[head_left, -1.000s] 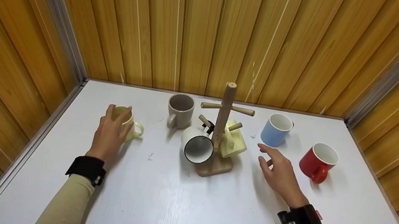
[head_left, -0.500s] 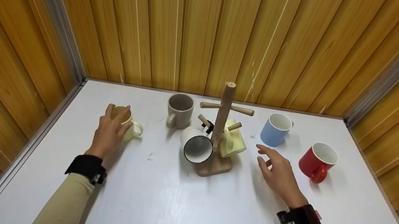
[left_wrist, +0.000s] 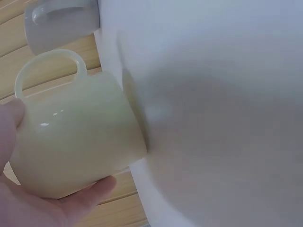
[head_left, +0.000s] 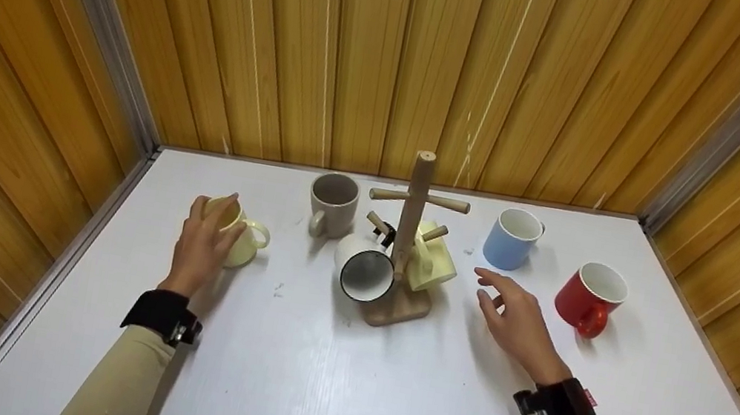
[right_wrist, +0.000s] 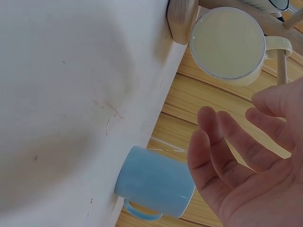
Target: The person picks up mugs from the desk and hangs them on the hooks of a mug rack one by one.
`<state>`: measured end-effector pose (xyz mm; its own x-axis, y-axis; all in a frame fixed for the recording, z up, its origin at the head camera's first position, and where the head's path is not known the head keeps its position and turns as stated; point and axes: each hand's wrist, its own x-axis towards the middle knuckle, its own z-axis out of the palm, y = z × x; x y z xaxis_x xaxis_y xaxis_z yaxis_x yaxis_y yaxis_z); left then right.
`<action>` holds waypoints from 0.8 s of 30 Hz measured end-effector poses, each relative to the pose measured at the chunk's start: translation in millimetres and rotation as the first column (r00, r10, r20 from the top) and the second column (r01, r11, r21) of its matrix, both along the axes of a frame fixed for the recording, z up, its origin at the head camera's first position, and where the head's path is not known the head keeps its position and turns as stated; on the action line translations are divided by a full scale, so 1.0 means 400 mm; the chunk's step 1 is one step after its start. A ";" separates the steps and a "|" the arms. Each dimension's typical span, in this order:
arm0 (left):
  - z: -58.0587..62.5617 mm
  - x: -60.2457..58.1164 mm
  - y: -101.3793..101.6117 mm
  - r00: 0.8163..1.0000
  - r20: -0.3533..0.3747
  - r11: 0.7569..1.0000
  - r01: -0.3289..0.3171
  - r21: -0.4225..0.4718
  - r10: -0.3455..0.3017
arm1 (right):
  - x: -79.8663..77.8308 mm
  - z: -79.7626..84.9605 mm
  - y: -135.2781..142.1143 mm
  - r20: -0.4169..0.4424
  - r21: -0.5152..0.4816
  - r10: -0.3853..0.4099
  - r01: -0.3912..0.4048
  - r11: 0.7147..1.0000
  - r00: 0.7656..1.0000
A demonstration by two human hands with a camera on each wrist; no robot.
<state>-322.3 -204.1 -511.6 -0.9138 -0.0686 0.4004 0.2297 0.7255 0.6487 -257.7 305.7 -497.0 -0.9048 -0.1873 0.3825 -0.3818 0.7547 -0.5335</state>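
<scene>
Gripped a pale yellow mug [head_left: 243, 251] round the body with the left hand [head_left: 199, 247], over on the left of the table [head_left: 325, 388]. Had the right hand [head_left: 519, 323] relaxed and kinda loose, on the near side of the blue mug [head_left: 505, 253], right of the wooden rack [head_left: 413, 211].
</scene>
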 end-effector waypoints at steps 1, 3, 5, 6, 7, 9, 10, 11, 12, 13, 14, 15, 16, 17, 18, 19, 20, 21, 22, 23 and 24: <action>0.001 0.001 0.002 1.000 -0.005 1.000 0.002 0.017 -0.002 | 0.000 -0.001 -0.001 0.000 -0.002 0.003 -0.003 1.000 1.000; 0.005 0.006 0.007 1.000 -0.005 0.998 0.006 0.056 -0.006 | 0.001 -0.001 -0.002 -0.003 -0.004 0.007 -0.007 1.000 1.000; 0.007 0.010 0.012 1.000 -0.011 0.996 0.009 0.093 -0.008 | 0.002 -0.002 -0.005 -0.006 -0.006 0.007 -0.007 1.000 1.000; 0.007 0.013 0.015 1.000 -0.014 0.994 0.009 0.108 -0.008 | 0.003 -0.001 -0.006 -0.008 -0.004 0.006 -0.006 1.000 1.000; 0.006 0.016 0.017 1.000 -0.018 0.993 0.008 0.118 -0.006 | 0.004 -0.001 -0.007 -0.011 -0.001 0.007 -0.007 1.000 1.000; 0.005 0.022 0.022 0.999 -0.035 0.990 0.007 0.137 -0.002 | 0.004 -0.003 -0.009 -0.018 -0.001 0.010 -0.010 1.000 1.000; 0.004 0.025 0.023 0.999 -0.041 0.990 0.008 0.143 -0.002 | 0.004 -0.005 -0.011 -0.023 -0.005 0.014 -0.014 1.000 1.000; 0.005 0.028 0.024 0.999 -0.046 0.989 0.010 0.150 -0.003 | 0.004 -0.007 -0.013 -0.031 -0.009 0.019 -0.019 1.000 0.999; 0.006 0.032 0.026 0.999 -0.048 0.988 0.013 0.157 -0.005 | 0.004 -0.009 -0.015 -0.039 -0.013 0.022 -0.022 1.000 0.999; 0.007 0.035 0.027 0.999 -0.047 0.986 0.015 0.165 -0.008 | 0.004 -0.010 -0.016 -0.045 -0.019 0.025 -0.026 0.999 0.999; 0.009 0.038 0.029 0.999 -0.048 0.984 0.019 0.176 -0.010 | 0.004 -0.012 -0.017 -0.048 -0.025 0.028 -0.029 0.999 0.998; 0.013 0.042 0.032 0.999 -0.047 0.982 0.022 0.187 -0.013 | 0.005 -0.013 -0.019 -0.050 -0.029 0.028 -0.030 0.999 0.998; 0.016 0.046 0.035 0.999 -0.047 0.981 0.024 0.195 -0.015 | 0.005 -0.014 -0.020 -0.050 -0.032 0.028 -0.030 0.999 0.998; 0.021 0.051 0.038 0.999 -0.048 0.978 0.025 0.206 -0.016 | 0.006 -0.015 -0.021 -0.050 -0.031 0.027 -0.028 0.999 0.998; 0.025 0.056 0.042 0.999 -0.049 0.976 0.026 0.217 -0.016 | 0.006 -0.015 -0.022 -0.047 -0.030 0.024 -0.026 0.999 0.999; 0.030 0.061 0.046 0.999 -0.049 0.974 0.027 0.227 -0.016 | 0.006 -0.016 -0.024 -0.045 -0.029 0.024 -0.025 0.999 0.999; 0.035 0.066 0.050 0.999 -0.048 0.971 0.028 0.236 -0.017 | 0.007 -0.016 -0.025 -0.044 -0.026 0.021 -0.022 0.999 0.999; 0.040 0.073 0.055 0.999 -0.043 0.968 0.030 0.247 -0.020 | 0.007 -0.016 -0.027 -0.042 -0.024 0.019 -0.021 0.999 0.999; 0.045 0.079 0.060 0.999 -0.037 0.965 0.032 0.259 -0.024 | 0.008 -0.016 -0.029 -0.040 -0.025 0.019 -0.020 0.999 0.999; 0.050 0.087 0.065 0.999 -0.028 0.962 0.034 0.271 -0.028 | 0.009 -0.015 -0.031 -0.038 -0.025 0.020 -0.021 0.999 0.999; 0.054 0.094 0.070 0.999 -0.020 0.958 0.035 0.284 -0.031 | 0.009 -0.015 -0.034 -0.035 -0.026 0.023 -0.024 0.999 0.999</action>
